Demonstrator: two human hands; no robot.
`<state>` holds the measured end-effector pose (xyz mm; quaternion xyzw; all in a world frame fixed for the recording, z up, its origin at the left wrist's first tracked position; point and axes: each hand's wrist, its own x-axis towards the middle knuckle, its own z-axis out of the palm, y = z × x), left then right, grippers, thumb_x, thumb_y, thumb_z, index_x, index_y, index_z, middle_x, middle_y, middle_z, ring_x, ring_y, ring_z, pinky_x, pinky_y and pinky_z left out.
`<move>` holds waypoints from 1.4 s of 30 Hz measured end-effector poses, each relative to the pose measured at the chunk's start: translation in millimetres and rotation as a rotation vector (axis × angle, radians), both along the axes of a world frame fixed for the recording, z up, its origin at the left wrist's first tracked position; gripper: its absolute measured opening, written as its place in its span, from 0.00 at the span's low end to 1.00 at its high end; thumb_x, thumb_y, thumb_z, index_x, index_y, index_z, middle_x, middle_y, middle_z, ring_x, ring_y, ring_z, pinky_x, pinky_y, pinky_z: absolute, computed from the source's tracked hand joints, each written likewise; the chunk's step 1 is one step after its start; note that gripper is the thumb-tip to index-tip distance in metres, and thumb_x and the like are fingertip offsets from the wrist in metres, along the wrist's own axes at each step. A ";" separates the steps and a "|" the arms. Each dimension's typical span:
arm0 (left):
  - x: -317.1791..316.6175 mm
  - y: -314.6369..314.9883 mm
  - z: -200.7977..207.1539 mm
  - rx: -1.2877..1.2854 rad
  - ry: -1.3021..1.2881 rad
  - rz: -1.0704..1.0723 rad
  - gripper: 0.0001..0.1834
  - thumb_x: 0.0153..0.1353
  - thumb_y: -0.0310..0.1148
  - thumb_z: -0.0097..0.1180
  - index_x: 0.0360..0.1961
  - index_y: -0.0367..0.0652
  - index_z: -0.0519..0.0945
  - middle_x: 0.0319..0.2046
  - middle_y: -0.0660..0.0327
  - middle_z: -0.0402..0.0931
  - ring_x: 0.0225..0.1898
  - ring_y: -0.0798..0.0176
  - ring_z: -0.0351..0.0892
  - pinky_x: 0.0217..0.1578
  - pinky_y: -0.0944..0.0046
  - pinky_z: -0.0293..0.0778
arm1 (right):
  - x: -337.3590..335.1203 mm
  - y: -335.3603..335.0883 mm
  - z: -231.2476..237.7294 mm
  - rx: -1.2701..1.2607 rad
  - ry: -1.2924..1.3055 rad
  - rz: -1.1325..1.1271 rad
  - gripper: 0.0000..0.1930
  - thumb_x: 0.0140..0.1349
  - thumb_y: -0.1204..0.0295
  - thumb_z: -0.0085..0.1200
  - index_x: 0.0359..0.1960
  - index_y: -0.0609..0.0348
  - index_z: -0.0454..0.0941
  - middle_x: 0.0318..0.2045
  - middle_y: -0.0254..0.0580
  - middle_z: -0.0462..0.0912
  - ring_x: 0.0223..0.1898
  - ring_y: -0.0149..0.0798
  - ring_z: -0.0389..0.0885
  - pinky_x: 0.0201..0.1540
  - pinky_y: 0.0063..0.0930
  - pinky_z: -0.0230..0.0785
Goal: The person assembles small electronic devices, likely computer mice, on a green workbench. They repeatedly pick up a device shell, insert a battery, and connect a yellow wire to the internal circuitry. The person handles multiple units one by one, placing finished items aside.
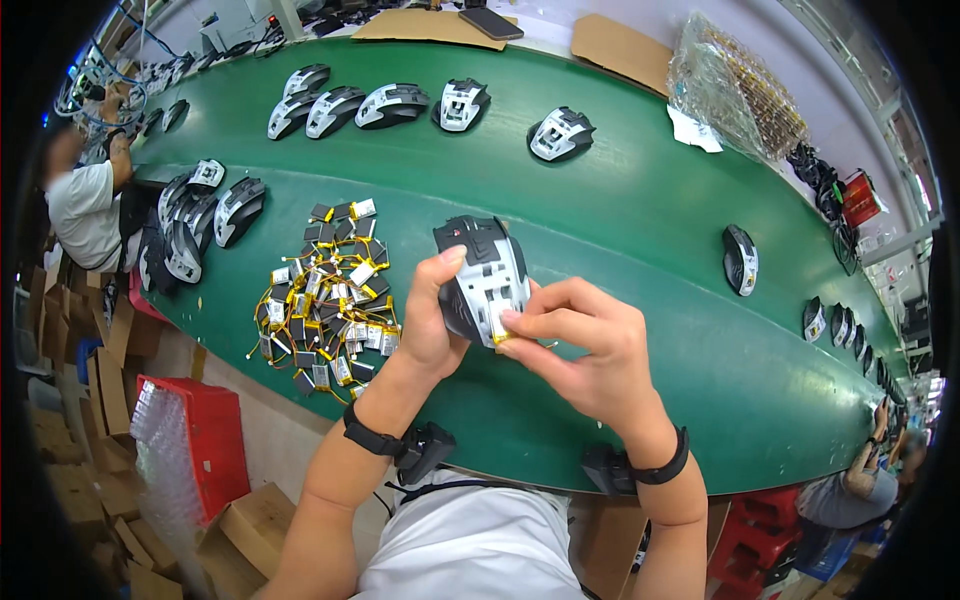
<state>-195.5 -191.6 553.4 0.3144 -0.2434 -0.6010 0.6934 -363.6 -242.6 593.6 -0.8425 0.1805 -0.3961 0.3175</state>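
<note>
My left hand (428, 318) is wrapped round the side of a partly assembled computer mouse (484, 262), grey-white and black, and holds it tilted above the green bench. Thumb and fingers of my right hand (592, 345) pinch a small battery (497, 326) with yellow tape, against the near end of the mouse. The fingertips partly cover it, so how far it sits inside is hidden. To the left of my left hand lies a loose pile of small batteries (325, 305), silver and dark grey, with thin wires and yellow tape.
More mice (188, 225) are clustered at the left; others (392, 105) stand along the far side of the green bench (650, 330). A single mouse (740, 260) stands at the right. Bubble wrap (735, 85) lies at the back. A co-worker (92, 205) sits left, another (850, 500) right.
</note>
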 end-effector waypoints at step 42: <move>-2.6 1.9 -1.3 0.070 0.031 0.284 0.26 0.65 0.53 0.42 0.46 0.40 0.76 0.37 0.49 0.83 0.39 0.53 0.85 0.43 0.57 0.80 | 24.2 19.5 -25.5 -0.512 0.032 -0.256 0.16 0.48 0.76 0.68 0.41 0.64 0.83 0.45 0.42 0.79 0.38 0.41 0.79 0.38 0.33 0.72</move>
